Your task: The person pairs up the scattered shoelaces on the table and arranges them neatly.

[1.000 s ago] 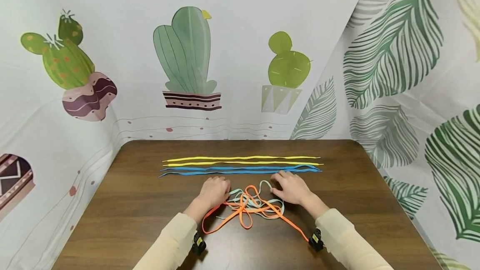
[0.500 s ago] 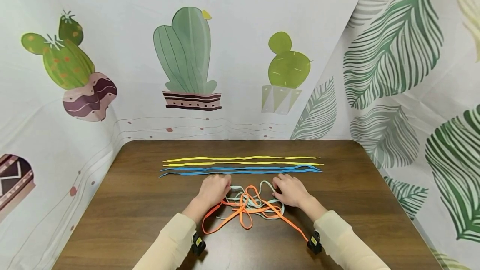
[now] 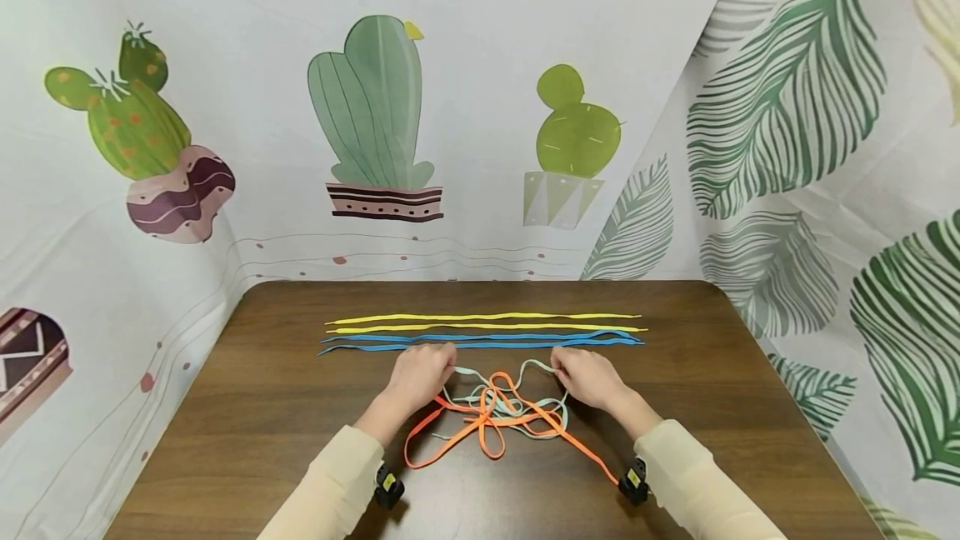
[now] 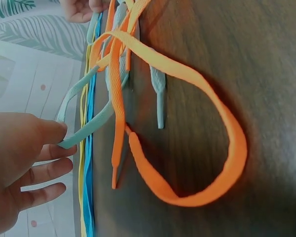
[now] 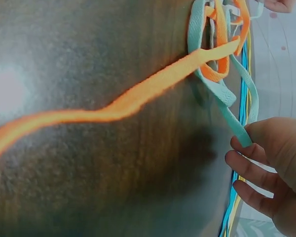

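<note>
A mint-green shoelace (image 4: 91, 127) and an orange shoelace (image 4: 238, 143) lie tangled together in loops between the hands. My left hand (image 3: 420, 375) pinches a bend of the mint shoelace between thumb and index finger; in the left wrist view its other fingers are spread loosely. On the opposite side, my right hand (image 3: 588, 375) pinches another bend of the same mint lace with thumb and forefinger. Both pinched parts are drawn outward from the tangle. A big orange loop curves out at the left, and one orange strand runs toward the right wrist.
Behind the tangle, two blue shoelaces (image 3: 510, 346) and two yellow shoelaces (image 3: 525, 325) stretch side by side across the brown table (image 3: 262, 407). A white cloth (image 3: 480, 107) printed with cacti and leaves hangs beyond the table's back edge.
My hands have moved slightly apart, the left one up and leftward, the right one to the right. The mint strands now reach out to both pinching hands. The blue and yellow laces stay put.
</note>
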`<state>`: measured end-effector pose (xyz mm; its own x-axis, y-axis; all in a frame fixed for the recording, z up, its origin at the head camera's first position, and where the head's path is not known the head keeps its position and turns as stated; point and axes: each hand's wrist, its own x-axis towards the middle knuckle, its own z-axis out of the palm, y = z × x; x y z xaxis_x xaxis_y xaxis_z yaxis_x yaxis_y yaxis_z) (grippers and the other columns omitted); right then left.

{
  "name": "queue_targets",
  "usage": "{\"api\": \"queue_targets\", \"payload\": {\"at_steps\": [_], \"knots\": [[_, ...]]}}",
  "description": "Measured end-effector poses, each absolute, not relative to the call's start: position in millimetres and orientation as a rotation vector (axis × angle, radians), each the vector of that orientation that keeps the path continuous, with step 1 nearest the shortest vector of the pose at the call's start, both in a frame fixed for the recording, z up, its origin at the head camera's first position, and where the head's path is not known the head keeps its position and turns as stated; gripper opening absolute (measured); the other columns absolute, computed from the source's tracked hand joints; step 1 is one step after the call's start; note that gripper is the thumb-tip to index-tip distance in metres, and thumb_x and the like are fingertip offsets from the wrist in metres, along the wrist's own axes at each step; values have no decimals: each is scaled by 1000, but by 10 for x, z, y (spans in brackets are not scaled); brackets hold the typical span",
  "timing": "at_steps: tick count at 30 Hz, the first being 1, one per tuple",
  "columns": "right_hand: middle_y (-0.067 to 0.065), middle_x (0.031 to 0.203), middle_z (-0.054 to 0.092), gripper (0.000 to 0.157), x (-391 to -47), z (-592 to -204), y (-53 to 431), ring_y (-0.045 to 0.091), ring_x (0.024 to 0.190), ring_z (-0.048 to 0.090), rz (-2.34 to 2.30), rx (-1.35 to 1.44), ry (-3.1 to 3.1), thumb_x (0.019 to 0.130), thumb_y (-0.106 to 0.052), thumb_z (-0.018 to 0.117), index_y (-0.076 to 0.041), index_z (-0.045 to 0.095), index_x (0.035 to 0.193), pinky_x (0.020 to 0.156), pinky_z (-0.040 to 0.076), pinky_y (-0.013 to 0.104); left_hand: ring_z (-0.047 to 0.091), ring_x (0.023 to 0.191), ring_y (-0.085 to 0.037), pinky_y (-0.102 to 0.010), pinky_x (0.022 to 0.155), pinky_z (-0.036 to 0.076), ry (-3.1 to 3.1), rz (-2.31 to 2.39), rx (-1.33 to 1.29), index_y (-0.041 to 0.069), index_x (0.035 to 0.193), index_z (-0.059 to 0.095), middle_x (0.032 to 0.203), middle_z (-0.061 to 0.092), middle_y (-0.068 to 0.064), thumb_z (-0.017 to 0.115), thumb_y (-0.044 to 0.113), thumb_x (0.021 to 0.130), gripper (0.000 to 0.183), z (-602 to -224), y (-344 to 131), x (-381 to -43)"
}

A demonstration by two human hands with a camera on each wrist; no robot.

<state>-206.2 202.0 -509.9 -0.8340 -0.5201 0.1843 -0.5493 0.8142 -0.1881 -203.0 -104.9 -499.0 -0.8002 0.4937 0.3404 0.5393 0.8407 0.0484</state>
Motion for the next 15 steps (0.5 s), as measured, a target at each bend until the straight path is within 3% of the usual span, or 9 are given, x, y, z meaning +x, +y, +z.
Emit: {"api": "queue_targets", "payload": {"at_steps": [8,15], "knots": [[-8,72,54,3,-2051,-5022,2104,6,58,43,388,814,-2927,86,-12,60,-14,60,84,51,36,24,60,65,-13,-32,59,48,-2754,-237,-730,20,78,65,74,63,8,69,19,80,5,-4909,-1138,-1995],[-9,74,53,3,-2035,-4994,2162,5,59,43,363,783,-2959,85,-14,62,-16,60,82,52,37,23,60,65,-16,-34,63,49,-2755,-256,-694,21,79,66,75,63,8,68,16,80,5,-4901,-1251,-1982]]}}
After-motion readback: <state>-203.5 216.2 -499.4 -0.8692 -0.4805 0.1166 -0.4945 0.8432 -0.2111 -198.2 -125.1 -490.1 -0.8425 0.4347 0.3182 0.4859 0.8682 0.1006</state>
